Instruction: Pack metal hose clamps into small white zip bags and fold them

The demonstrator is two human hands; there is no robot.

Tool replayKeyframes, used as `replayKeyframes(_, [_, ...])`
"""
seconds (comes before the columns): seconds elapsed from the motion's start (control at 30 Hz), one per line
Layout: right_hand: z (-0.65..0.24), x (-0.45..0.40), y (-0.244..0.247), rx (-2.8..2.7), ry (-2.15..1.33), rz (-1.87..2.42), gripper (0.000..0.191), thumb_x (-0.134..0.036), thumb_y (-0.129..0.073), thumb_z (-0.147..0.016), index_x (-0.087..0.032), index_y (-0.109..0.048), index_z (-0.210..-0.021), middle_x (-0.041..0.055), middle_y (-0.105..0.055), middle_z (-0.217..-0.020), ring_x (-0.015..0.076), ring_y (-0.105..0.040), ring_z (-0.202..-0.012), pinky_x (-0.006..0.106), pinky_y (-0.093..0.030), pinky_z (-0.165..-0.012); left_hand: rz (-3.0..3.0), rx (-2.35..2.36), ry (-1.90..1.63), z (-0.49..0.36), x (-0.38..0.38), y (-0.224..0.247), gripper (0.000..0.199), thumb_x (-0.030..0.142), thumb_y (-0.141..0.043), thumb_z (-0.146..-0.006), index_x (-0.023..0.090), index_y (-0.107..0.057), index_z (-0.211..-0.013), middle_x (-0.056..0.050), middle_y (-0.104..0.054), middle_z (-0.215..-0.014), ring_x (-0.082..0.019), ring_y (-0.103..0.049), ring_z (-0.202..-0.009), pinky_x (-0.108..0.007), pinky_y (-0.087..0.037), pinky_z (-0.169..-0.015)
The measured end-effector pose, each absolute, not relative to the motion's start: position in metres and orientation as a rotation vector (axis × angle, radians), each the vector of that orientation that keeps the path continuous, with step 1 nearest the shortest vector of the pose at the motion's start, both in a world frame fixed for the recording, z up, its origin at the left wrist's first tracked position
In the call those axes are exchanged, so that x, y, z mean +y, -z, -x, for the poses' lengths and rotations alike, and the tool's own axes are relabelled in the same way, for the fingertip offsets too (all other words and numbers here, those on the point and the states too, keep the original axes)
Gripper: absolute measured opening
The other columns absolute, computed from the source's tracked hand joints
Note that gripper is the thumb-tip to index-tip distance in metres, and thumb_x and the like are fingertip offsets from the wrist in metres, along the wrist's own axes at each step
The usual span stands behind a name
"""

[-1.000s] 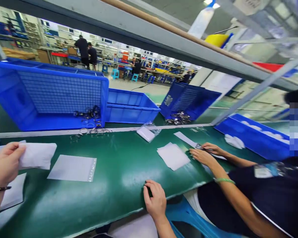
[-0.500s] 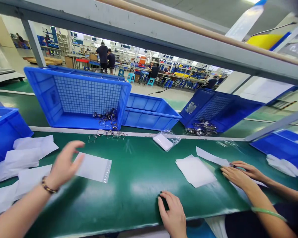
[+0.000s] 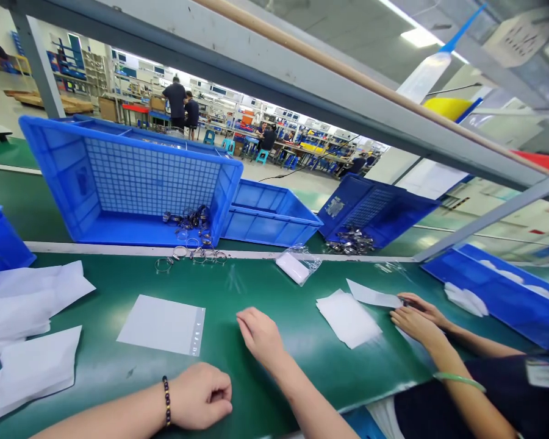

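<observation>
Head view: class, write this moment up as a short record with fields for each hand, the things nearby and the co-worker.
Left hand: loosely curled, no held thing visible
Right hand: fingers bent, no held thing visible
Nearest flat item: white pouch, strip along one edge
Left side: overlapping white packets
Behind: large blue bin on its side, metal parts inside
Co-worker's hands: at a white strip
Surface: green tabletop

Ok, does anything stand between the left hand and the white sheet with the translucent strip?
Nothing visible: green tabletop shows between the left hand and that white sheet. The right hand is off to the right.
</observation>
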State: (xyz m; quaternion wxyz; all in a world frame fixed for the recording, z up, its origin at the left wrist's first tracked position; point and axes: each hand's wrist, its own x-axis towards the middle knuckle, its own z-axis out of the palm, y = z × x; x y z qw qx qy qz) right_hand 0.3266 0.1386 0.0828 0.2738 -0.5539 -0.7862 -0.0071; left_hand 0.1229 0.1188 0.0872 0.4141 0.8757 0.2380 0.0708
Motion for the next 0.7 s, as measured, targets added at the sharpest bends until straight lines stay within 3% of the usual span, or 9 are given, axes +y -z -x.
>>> replayKeyframes(0.27, [-0.274, 0.289, -0.087, -2.237, 0.164, 1.713, 0.029, -0.01, -0.048, -0.079, -0.017, -0.058, -0.105, 0.0139, -0.049, -0.118, 0.0197, -0.057, -0.082, 0.031, -0.044, -0.067, -2.0, 0.614, -0.167, -0.122, 0.125, -0.08, 0.005, 0.018, -0.054, -0.069, 0.019, -0.059, -0.069, 0.006, -0.05, -0.058, -0.007, -0.044, -0.053, -0.015, -0.033, -0.049])
replayKeyframes(0.4, [-0.262, 0.316, -0.088, -2.259, 0.105, 1.803, 0.014, -0.014, -0.051, -0.079, -0.015, -0.064, -0.086, 0.0127, -0.052, -0.113, 0.0183, -0.058, -0.079, 0.028, -0.043, -0.065, -1.922, 0.606, -0.15, -0.119, 0.127, -0.075, 0.006, 0.022, -0.056, -0.068, 0.02, -0.061, -0.071, 0.006, -0.051, -0.058, -0.006, -0.046, -0.053, -0.015, -0.033, -0.048])
replayKeyframes(0.57, [-0.213, 0.314, -0.098, -2.284, 0.002, 1.82, 0.022, -0.024, -0.041, -0.087, -0.018, -0.061, -0.094, 0.008, -0.061, -0.096, 0.0174, -0.058, -0.083, 0.026, -0.043, -0.071, -1.83, 0.618, -0.13, -0.119, 0.131, -0.073, 0.01, 0.026, -0.057, -0.068, 0.021, -0.063, -0.073, 0.005, -0.054, -0.061, -0.007, -0.048, -0.055, -0.015, -0.036, -0.05])
replayKeyframes(0.7, [-0.154, 0.313, -0.095, -2.341, -0.156, 1.804, 0.024, -0.03, -0.043, -0.085, -0.018, -0.064, -0.089, 0.0091, -0.065, -0.09, 0.0211, -0.06, -0.084, 0.03, -0.043, -0.073, -1.766, 0.62, -0.121, -0.118, 0.133, -0.078, 0.011, 0.026, -0.056, -0.068, 0.02, -0.064, -0.075, 0.005, -0.056, -0.063, -0.008, -0.049, -0.056, -0.016, -0.038, -0.052])
